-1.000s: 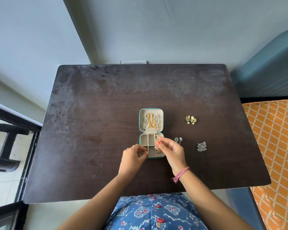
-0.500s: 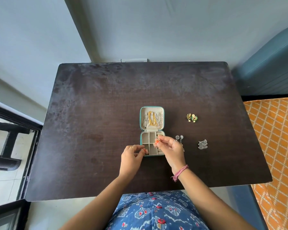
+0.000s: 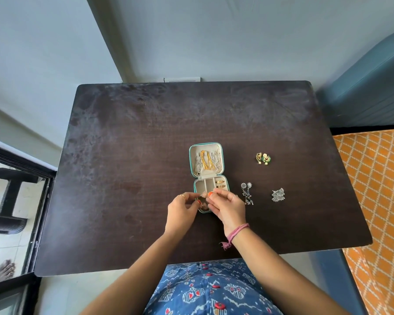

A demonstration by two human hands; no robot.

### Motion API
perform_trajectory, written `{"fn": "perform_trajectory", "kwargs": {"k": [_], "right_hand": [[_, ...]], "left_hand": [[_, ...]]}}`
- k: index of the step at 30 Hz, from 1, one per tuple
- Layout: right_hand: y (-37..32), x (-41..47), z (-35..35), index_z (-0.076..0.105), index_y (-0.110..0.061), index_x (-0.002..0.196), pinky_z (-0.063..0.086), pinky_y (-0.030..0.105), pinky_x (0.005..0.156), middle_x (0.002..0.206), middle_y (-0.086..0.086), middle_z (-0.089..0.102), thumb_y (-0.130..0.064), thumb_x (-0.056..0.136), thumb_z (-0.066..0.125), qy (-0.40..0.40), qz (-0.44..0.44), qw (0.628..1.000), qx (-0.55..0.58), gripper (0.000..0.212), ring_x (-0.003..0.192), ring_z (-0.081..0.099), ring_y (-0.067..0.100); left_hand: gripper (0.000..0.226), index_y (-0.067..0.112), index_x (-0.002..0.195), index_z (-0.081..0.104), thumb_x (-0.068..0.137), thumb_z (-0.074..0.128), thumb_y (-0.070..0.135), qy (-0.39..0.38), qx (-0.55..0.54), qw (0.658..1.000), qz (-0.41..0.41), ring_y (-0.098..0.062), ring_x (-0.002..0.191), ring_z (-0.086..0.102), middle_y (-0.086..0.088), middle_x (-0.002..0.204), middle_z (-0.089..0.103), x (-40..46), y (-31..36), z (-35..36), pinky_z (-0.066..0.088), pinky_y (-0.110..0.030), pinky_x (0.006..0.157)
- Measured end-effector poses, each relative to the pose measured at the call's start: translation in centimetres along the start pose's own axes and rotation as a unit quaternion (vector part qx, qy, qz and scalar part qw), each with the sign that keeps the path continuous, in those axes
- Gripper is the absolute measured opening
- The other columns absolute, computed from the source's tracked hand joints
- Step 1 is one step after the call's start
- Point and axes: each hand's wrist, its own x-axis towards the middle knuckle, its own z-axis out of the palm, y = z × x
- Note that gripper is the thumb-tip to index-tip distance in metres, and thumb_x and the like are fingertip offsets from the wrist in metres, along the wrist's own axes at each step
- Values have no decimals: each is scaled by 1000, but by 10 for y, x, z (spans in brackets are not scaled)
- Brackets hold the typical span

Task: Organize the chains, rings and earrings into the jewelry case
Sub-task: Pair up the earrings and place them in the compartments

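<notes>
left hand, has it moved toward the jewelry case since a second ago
Yes. The left hand has shifted right, its fingertips now over the near-left corner of the jewelry case, closer to the right hand.

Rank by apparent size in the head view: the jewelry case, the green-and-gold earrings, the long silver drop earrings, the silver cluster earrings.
1. jewelry case, open, by far the largest.
2. long silver drop earrings.
3. green-and-gold earrings and silver cluster earrings: these pairs look about alike, so I won't rank them.

dark matt wood table [image 3: 127, 178]; gold metal chains [image 3: 207, 160]; cloth-lined jewelry case [image 3: 221, 153]
</notes>
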Motion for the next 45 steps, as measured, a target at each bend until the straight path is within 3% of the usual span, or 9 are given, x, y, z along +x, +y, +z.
{"fn": "perform_trajectory", "kwargs": {"k": [3, 10, 13, 19, 24, 27, 31, 37, 45], "right_hand": [[4, 0, 1, 65, -4, 98, 59, 28, 74, 86, 13, 72, -1, 80, 72, 5, -4, 1000, -2, 20, 82, 70, 20], [6, -5, 1, 66, -5, 94, 59, 30, 78, 88, 15, 72, 0, 80, 71, -5, -13, 1000, -18, 16, 84, 70, 21], [8, -5, 1, 67, -6, 92, 59, 32, 77, 90, 17, 72, 1, 79, 72, -1, -23, 999, -39, 15, 86, 70, 23], [19, 0, -2, 72, -7, 96, 59, 28, 63, 79, 5, 74, -11, 79, 75, 16, -122, 960, -250, 17, 70, 72, 14], [20, 2, -8, 75, -16, 93, 53, 14, 71, 79, -7, 73, -20, 78, 76, 9, -198, 915, -352, 15, 71, 68, -3], [23, 1, -9, 76, -18, 92, 56, 24, 79, 82, -7, 75, -20, 81, 74, -2, -199, 914, -353, 12, 76, 68, 0], [32, -1, -11, 76, -28, 87, 57, 39, 82, 82, -6, 75, -20, 80, 73, -9, -159, 936, -314, 11, 80, 71, 10], [30, -3, -7, 74, -6, 98, 60, 29, 66, 80, 7, 74, -6, 85, 68, 3, -110, 959, -262, 14, 72, 72, 15], [28, -4, -9, 71, -10, 88, 57, 26, 52, 71, 4, 68, -7, 81, 72, 18, -132, 933, -333, 7, 54, 65, 11]], "left_hand": [[23, 29, 95, 67, 92, 56, 9, -4, -37, 999, -17, -8, 82, 67, 5, 89, 71, 0, -1, -3, 56, -28, 78], [24, 25, 100, 69, 90, 56, 7, -12, 5, 1000, 12, -4, 84, 62, 6, 94, 68, -1, -3, -9, 47, -14, 75], [24, 26, 102, 67, 90, 57, 7, -15, 17, 999, 28, -3, 84, 61, 4, 99, 67, 0, -3, -10, 48, -18, 78], [23, 22, 108, 68, 92, 57, 10, -22, 49, 997, 57, 1, 81, 61, 4, 104, 62, 1, -3, -13, 46, -8, 71], [25, 19, 111, 70, 91, 58, 10, -47, 77, 992, 92, -5, 84, 62, 2, 109, 58, -1, -5, -15, 49, -10, 78], [25, 20, 113, 69, 92, 57, 13, -53, 107, 988, 101, -7, 85, 62, 5, 107, 56, -2, -6, -14, 53, -21, 83], [26, 21, 115, 68, 93, 57, 15, -55, 119, 985, 111, -6, 84, 61, 7, 107, 54, -2, -4, -14, 52, -21, 84], [27, 23, 117, 67, 94, 55, 15, -59, 126, 983, 118, -6, 87, 58, 10, 106, 50, -3, -1, -15, 49, -19, 87], [24, 25, 108, 71, 94, 54, 16, -53, 126, 984, 113, -3, 84, 58, 10, 105, 51, 0, -1, -11, 49, -18, 83]]}}
